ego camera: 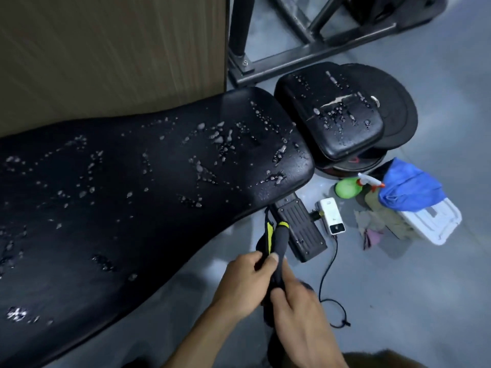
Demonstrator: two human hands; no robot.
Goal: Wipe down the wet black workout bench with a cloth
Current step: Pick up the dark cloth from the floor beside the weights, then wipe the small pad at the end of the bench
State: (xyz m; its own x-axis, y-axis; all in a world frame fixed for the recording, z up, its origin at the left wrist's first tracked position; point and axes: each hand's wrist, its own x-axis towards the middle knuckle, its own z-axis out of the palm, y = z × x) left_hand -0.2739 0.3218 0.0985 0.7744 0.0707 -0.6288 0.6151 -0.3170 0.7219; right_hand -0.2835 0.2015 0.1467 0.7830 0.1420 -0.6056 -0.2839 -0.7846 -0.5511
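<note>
The black workout bench [138, 197] runs from lower left to the upper middle, its long pad dotted with water drops. Its separate seat pad [332, 112] lies beyond, also wet and torn near the middle. A blue cloth [409, 189] lies bunched on a white bin at the right, away from both hands. My left hand [244, 282] pinches a black and yellow strap [269, 232] just off the bench's near edge. My right hand [300, 322] grips the black foam handle [280, 251] with a yellow ring, right beside the strap.
A green spray bottle [346, 188] with a red and white trigger lies on the grey floor. A white bin [433, 221], rags, a white device [332, 215] with a black cable, a black ribbed block [300, 229], weight plates [398, 112], a metal frame [292, 54] and a wooden panel [106, 49] surround the bench.
</note>
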